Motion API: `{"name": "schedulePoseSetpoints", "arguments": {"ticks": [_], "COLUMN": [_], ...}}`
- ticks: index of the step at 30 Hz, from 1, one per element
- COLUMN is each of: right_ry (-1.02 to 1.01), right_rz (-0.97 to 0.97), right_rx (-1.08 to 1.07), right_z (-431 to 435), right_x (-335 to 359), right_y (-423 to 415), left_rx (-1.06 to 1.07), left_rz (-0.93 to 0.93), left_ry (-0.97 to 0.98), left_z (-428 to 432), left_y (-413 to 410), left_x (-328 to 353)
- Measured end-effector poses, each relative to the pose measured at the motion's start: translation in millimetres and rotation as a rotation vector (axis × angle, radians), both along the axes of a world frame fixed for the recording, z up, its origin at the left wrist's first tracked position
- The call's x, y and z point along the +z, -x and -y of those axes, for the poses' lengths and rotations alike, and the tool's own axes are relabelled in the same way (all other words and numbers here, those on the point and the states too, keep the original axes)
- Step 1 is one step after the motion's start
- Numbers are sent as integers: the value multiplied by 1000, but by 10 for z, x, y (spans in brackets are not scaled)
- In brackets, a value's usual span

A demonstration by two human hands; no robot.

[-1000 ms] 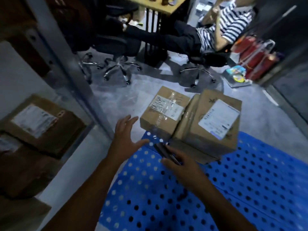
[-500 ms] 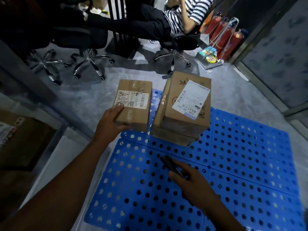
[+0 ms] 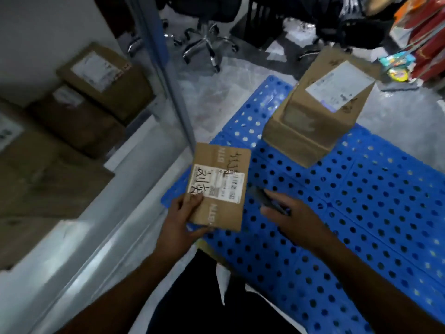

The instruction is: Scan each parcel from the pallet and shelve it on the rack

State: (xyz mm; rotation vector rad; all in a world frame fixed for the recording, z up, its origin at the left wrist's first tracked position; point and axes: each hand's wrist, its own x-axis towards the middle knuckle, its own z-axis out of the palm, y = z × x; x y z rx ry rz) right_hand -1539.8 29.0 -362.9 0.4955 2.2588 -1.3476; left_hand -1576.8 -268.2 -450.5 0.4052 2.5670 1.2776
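The left hand [image 3: 183,222] grips the small parcel [image 3: 219,186] by its near corner, label [image 3: 216,183] up, over the blue pallet [image 3: 361,213]. Just to its right, the right hand [image 3: 296,220] holds a dark, blurred scanner [image 3: 265,201]. Best to steady the parcel and aim squarely at the barcode.

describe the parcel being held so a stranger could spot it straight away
Start at the blue perforated pallet on the floor; over its near left edge the left hand holds a small flat cardboard parcel. Unlike the taller stacked boxes farther back on the pallet, its white label has black handwriting scrawled across it.
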Motion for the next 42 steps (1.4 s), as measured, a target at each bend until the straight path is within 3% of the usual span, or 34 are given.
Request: {"name": "schedulePoseSetpoints", "arguments": {"ticks": [4,10,15,22,33,42], "right_ry": [-98,-592,-793,-816,-869,-818], "right_rz": [2,19,-1,-67,14,-39], "right_rx": [230,646,780,666,524,470], "right_z": [-139,-359,-374,-195,176,23], "right_x": [50,292,468,580,729,698], "right_y": [-215,-469,-645,-801,-1066,-1229], "left_rx": [-5,-12,40,9,-64,-45], "left_rz": [-45,-113,-91,-83,-77,-65], "left_ry": [-17,6,60,8,21,28], "left_z": [-9,-140,-172,-146,-40,-40], "left_y": [-520,-737,-786,-827,-768,-799], "left_x": [-62,-76,-74,-64,-71,-147]}}
